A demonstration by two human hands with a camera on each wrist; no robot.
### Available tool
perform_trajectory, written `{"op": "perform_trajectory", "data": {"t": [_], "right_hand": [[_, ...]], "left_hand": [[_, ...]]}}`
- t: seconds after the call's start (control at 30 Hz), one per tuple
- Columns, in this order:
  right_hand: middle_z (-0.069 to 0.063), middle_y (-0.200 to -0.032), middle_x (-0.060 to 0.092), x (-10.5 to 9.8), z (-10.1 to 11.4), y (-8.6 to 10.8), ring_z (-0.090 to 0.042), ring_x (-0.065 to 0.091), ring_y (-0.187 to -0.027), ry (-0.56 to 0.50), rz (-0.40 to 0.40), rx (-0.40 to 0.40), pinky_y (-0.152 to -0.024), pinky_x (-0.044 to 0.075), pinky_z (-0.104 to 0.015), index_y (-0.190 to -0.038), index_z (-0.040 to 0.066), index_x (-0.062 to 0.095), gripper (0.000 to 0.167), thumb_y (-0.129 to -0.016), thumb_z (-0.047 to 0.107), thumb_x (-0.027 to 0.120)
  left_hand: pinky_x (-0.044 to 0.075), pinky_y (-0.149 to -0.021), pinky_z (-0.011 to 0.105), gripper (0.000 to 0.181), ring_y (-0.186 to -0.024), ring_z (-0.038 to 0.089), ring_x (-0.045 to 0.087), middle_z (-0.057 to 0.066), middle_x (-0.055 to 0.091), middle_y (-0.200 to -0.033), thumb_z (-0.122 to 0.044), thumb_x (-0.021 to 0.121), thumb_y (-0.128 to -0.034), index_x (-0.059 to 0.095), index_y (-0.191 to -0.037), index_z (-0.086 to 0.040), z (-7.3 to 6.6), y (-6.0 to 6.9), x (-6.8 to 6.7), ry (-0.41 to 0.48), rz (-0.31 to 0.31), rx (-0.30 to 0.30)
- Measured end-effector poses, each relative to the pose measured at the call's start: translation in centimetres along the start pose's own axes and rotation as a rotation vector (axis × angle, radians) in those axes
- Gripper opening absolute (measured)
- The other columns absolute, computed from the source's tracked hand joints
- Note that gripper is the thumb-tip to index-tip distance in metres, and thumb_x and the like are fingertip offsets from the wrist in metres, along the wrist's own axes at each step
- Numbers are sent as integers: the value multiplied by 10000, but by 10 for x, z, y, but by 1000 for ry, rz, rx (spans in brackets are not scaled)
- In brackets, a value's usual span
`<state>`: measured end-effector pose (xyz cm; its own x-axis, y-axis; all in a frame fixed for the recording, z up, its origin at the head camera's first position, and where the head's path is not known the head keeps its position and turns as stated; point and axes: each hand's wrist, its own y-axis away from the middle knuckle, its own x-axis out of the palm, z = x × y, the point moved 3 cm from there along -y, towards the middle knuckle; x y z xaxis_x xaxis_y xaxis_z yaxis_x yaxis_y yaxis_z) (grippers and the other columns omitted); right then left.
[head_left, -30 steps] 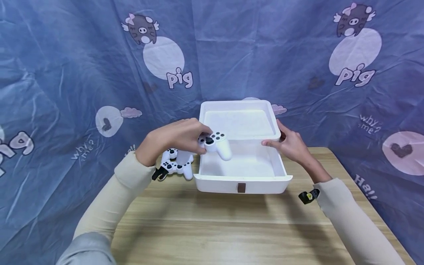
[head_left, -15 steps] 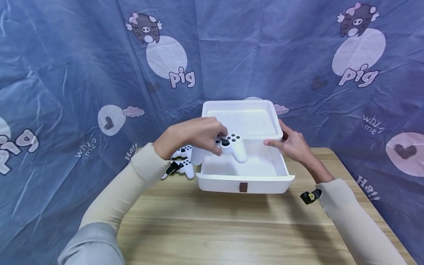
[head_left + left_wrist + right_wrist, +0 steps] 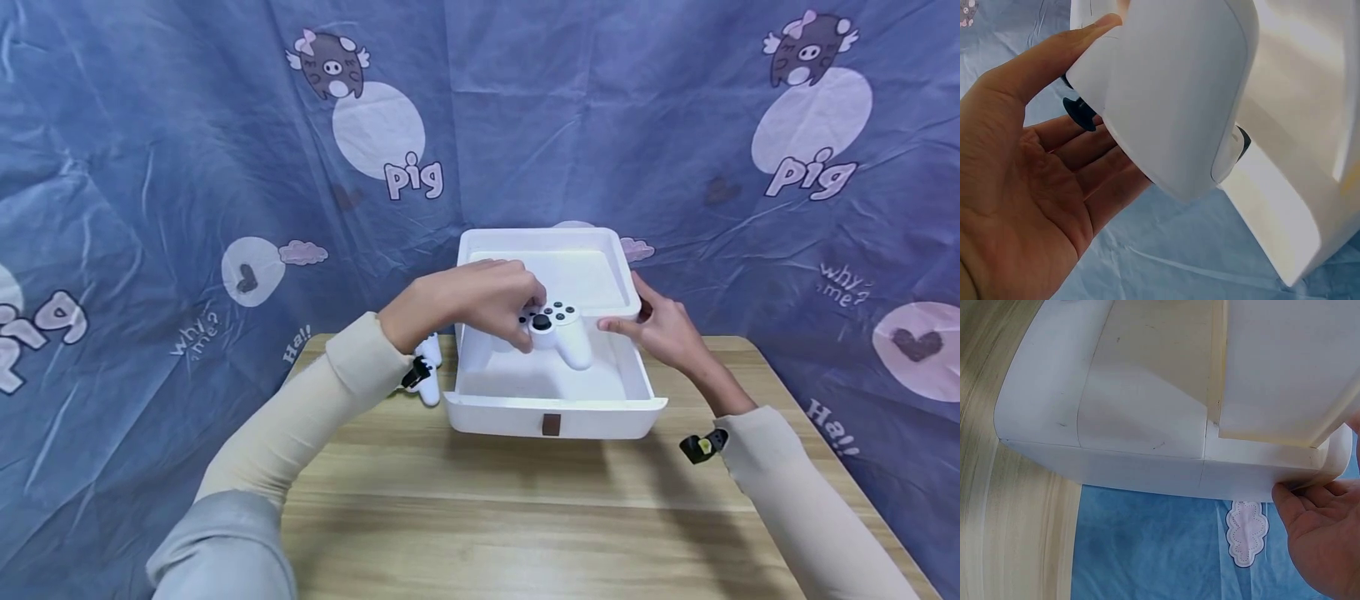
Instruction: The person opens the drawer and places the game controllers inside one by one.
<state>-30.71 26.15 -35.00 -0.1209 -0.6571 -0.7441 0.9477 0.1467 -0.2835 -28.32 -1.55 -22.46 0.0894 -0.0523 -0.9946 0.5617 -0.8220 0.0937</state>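
Note:
A white game controller (image 3: 573, 337) with black sticks is pinched in the left hand (image 3: 498, 300), above the pulled-out drawer (image 3: 551, 417) of a white box (image 3: 626, 271). In the left wrist view the left hand (image 3: 1041, 181) has its thumb on one side of the controller (image 3: 1179, 94) and its fingers on the other. At the box's right side, the right hand (image 3: 663, 333) grips the edge, thumb toward the drawer. The right wrist view shows the right hand (image 3: 1325, 540) at the corner of the box (image 3: 1141, 469). Inside the drawer, no other object shows.
More white controllers (image 3: 427, 387) lie on the wooden table (image 3: 487, 533) left of the drawer, partly hidden by the left forearm. Blue patterned cloth (image 3: 525, 150) hangs behind the box and at both sides. A black band device (image 3: 701, 447) sits at the right cuff.
My left hand has carried the controller rightward, from the drawer's left edge to over its middle. My right hand keeps its grip on the box.

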Motion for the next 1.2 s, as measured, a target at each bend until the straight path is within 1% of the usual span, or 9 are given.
{"op": "perform_trajectory", "data": {"t": [0.13, 0.3, 0.43, 0.53, 0.63, 0.73, 0.83, 0.97, 1.2], "right_hand": [[-264, -1208, 750, 0, 0, -1, -360, 730, -1055, 3, -3, -6, -836, 565, -441, -1708, 177, 239, 1061, -902, 536, 828], [-242, -1136, 770, -1, -2, -2, -333, 735, -997, 7, -30, -43, -785, 555, -387, -1685, 215, 329, 975, -904, 498, 840], [-221, -1075, 776, 0, -3, -2, -304, 713, -939, 12, -43, -58, -744, 535, -337, -1668, 210, 368, 931, -910, 464, 846], [-228, -1091, 775, -1, -3, -2, -312, 716, -948, 9, -37, -55, -735, 535, -314, -1676, 207, 350, 949, -909, 463, 847], [-249, -1142, 770, -2, -3, -2, -339, 734, -994, 8, -36, -53, -748, 543, -315, -1687, 206, 324, 972, -909, 470, 845], [-265, -1169, 763, -3, -2, -3, -367, 740, -1030, 10, -38, -57, -766, 553, -340, -1686, 202, 324, 970, -911, 463, 845], [-266, -1186, 760, -3, -3, -3, -380, 741, -1059, 12, -33, -51, -784, 562, -369, -1687, 202, 322, 973, -909, 465, 846], [-266, -1203, 757, -2, -4, -2, -383, 742, -1072, 11, -22, -41, -794, 569, -379, -1696, 205, 296, 992, -912, 478, 839], [-251, -1148, 764, 1, -3, -1, -338, 721, -998, 18, -12, -31, -783, 549, -373, -1708, 211, 250, 1019, -918, 506, 823]], "left_hand": [[348, -625, 272, 264, -697, 127, 454, -51, 495, -719, -352, 848, -835, 684, -892, -153, -5, -8, -1, 12, 6, 6], [406, -640, 263, 277, -721, 132, 520, -37, 582, -762, -352, 855, -830, 719, -937, -136, -8, -20, 3, 18, 22, 13], [443, -660, 260, 287, -749, 131, 547, -35, 609, -807, -364, 855, -840, 715, -952, -140, -11, -29, 11, 26, 69, 4], [447, -660, 259, 291, -744, 123, 550, -39, 606, -818, -377, 855, -833, 707, -939, -149, -13, -36, 17, 25, 108, -13], [437, -650, 263, 301, -733, 126, 549, -33, 604, -825, -376, 855, -831, 690, -935, -147, -15, -43, 22, 23, 133, -27], [449, -652, 261, 316, -743, 133, 570, -21, 628, -858, -369, 854, -842, 681, -969, -136, -17, -50, 27, 30, 156, -33], [468, -663, 251, 334, -765, 137, 592, -8, 661, -901, -362, 853, -857, 683, -1021, -126, -20, -57, 35, 37, 182, -28], [478, -675, 240, 354, -780, 135, 605, -2, 687, -931, -344, 858, -862, 692, -1068, -109, -22, -64, 45, 26, 196, -15], [479, -715, 240, 438, -824, 131, 608, -8, 688, -998, -386, 864, -883, 684, -1159, -98, -22, -72, 59, -10, 252, -27]]}}
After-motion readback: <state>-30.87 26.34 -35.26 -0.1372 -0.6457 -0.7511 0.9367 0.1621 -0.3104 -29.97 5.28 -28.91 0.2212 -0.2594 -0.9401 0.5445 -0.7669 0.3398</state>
